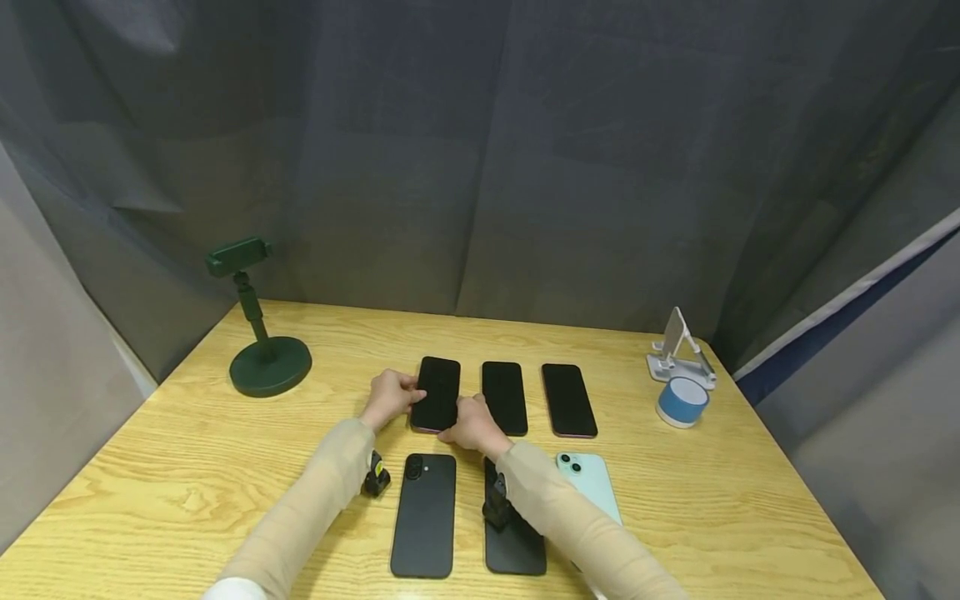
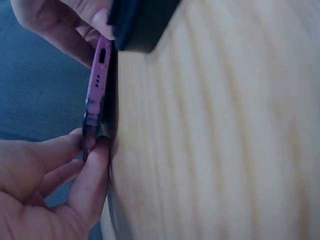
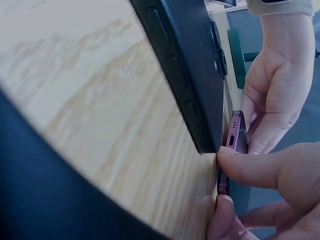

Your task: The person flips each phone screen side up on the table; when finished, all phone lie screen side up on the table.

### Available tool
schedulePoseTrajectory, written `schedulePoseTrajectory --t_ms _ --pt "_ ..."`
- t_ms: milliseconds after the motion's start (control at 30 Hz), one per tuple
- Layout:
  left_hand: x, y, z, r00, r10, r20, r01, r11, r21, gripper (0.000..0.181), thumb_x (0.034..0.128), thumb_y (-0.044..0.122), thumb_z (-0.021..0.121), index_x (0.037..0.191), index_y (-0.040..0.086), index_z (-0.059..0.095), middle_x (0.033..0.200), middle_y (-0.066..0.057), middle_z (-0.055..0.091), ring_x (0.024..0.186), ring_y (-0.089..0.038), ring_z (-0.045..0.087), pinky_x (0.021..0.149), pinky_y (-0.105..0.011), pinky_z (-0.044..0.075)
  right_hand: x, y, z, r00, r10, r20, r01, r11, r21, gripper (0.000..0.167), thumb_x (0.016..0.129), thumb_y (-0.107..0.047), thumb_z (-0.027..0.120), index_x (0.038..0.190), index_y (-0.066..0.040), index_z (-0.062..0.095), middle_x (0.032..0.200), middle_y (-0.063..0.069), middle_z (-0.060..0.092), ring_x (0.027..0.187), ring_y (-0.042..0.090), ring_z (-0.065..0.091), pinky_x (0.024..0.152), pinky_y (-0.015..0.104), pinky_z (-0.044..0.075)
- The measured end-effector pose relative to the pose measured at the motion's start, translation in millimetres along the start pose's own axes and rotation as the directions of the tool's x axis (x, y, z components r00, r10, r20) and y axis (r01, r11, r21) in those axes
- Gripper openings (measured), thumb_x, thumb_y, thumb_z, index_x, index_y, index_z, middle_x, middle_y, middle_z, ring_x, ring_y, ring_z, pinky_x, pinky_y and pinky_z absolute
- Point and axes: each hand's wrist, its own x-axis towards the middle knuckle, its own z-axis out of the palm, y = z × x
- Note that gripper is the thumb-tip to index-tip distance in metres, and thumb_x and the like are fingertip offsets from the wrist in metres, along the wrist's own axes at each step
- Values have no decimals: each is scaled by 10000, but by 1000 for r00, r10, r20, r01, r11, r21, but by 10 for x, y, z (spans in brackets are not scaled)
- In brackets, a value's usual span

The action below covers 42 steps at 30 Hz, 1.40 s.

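Seven phones lie in two rows, so several are near my hands. At the left of the back row is a phone [image 1: 438,385] with a black screen face up and a pinkish-purple edge. My left hand [image 1: 390,396] pinches its left side between thumb and fingers. At its lower right corner my right hand [image 1: 475,423] grips the edge with thumb and fingers. In the left wrist view, the phone's purple bottom edge [image 2: 98,80] shows a charging port. In the right wrist view, the same purple edge [image 3: 233,131] lies between both hands, low over the wood.
Two dark-screened phones [image 1: 505,397] [image 1: 569,400] lie to the right. In front are a black phone [image 1: 423,517], another dark phone [image 1: 516,546] and a mint phone [image 1: 592,479], partly under my right arm. A green stand [image 1: 270,367], white folding stand [image 1: 678,367] and blue-white cylinder [image 1: 682,402] flank them.
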Motion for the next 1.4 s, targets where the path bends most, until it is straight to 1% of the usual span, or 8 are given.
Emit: schedulePoseTrajectory --t_ms 167,367,600,800,967,1133,1233,1400 --pt "-10 24 -2 1000 -8 4 8 1000 1 341 857 71 708 1161 -75 650 1089 -251 673 809 -267 714 606 -256 582 3 -10 1 1000 12 1 -12 1000 -11 756 780 -194 807 1356 131 439 1263 280 490 1093 324 519 918 423 501" --pt "-17 51 -2 1000 -25 17 25 999 -19 364 858 59 705 1187 -78 632 1102 -266 663 810 -291 717 595 -271 585 -4 -12 9 1000 18 3 -17 1000 -8 734 787 -190 801 1351 122 450 1227 263 496 1038 304 525 886 417 508" --pt "-6 47 2 999 -30 12 30 1000 2 374 861 82 709 1193 -71 632 1108 -269 661 781 -279 718 582 -270 582 -17 -15 15 1000 22 7 -22 1000 -5 740 813 -189 777 1377 123 415 1294 293 453 1125 339 516 917 432 501" --pt "-5 50 9 999 -32 10 32 1000 -1 359 856 68 710 1174 -82 640 1069 -268 675 797 -286 719 585 -272 583 -12 -18 16 999 38 6 -38 999 -9 749 817 -194 774 1388 117 402 1297 290 445 1094 322 528 908 418 505" --pt "-12 58 8 999 -33 7 33 999 0 351 855 63 710 1168 -79 644 1053 -270 678 750 -271 719 572 -267 580 -18 -23 19 999 44 2 -44 999 -10 741 814 -187 776 1386 112 411 1283 285 448 1052 309 531 882 412 511" --pt "-7 58 13 999 -45 8 45 999 8 358 853 64 713 1177 -71 643 1041 -261 685 715 -249 717 553 -254 574 -24 -31 20 999 42 3 -42 999 -8 734 816 -179 773 1383 115 412 1293 295 440 1099 330 520 898 425 506" --pt "-7 70 18 999 -48 -4 48 997 63 368 848 79 722 1186 -46 648 1034 -238 695 672 -216 707 518 -246 562 -25 -31 21 999 41 4 -41 999 -6 730 822 -178 768 1387 112 408 1295 292 439 1110 332 516 907 424 503" --pt "-17 110 22 999 -38 -5 39 986 163 398 856 102 718 1223 -25 633 1053 -227 693 595 -179 677 474 -243 540 -29 -30 19 999 39 -1 -39 999 -7 726 825 -173 763 1390 111 405 1264 276 452 1056 309 522 890 410 507"
